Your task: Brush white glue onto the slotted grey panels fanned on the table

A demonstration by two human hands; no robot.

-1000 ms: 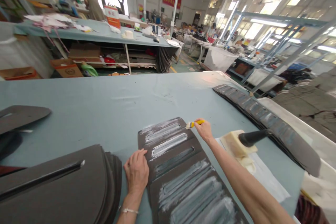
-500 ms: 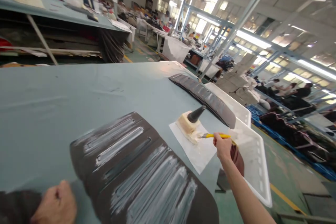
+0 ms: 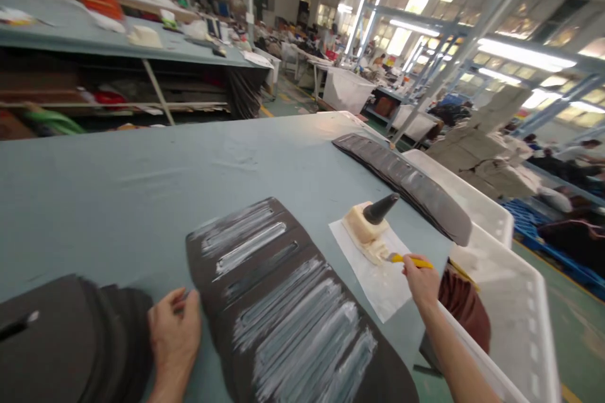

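Note:
My right hand (image 3: 422, 280) is closed around the yellow handle of a brush (image 3: 410, 259). The brush tip touches a cream-coloured, paste-like mass at the foot of a pale block (image 3: 363, 225). A black cone (image 3: 382, 208) lies tilted on that block, and white paper (image 3: 378, 293) is under it. My left hand (image 3: 176, 330) rests with loosely curled fingers, nothing visible in them, between a stack of dark pieces (image 3: 51, 340) and dark slotted panels (image 3: 302, 321). Whitish wet streaks cover the slots of these panels. My left thumb is close to their edge.
More dark slotted panels (image 3: 401, 182) lie overlapped along the table's right edge. White plastic bins (image 3: 520, 302) stand beside the table (image 3: 142, 182), with brown material (image 3: 467, 308) in the nearer one. Another worktable (image 3: 198, 56) stands behind at left. People sit farther off at right.
The view has swung left, bringing the dark stack into sight. My left hand has moved right, up to the panels' edge. The brush stays at the cream mass in my right hand.

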